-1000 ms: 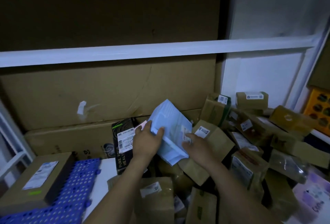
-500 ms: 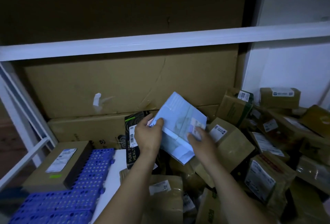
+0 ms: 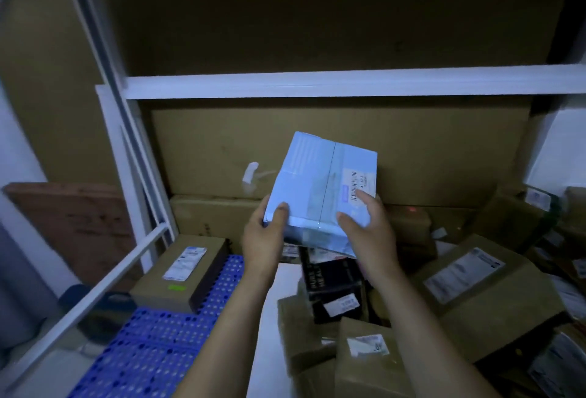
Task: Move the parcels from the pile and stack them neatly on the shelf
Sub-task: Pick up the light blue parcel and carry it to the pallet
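Note:
I hold a pale blue parcel (image 3: 320,182) with a barcode label up in front of me, below the white shelf rail (image 3: 348,83). My left hand (image 3: 264,239) grips its lower left corner, thumb on the top face. My right hand (image 3: 369,226) grips its lower right edge, thumb and a finger on the label side. Under and to the right of my arms lies the pile of brown cardboard parcels (image 3: 469,286), with a black box (image 3: 329,283) among them.
A brown box with a white label (image 3: 180,274) sits on a blue perforated plastic pallet (image 3: 152,350) at lower left. Large flat cartons (image 3: 412,150) lean against the back. White shelf uprights (image 3: 126,156) and a slanted rail (image 3: 95,296) stand at left.
Both hands have lifted the blue parcel higher and turned it flatter, label side up. My view has swung left, so the pile sits further right and the shelf upright has come into view.

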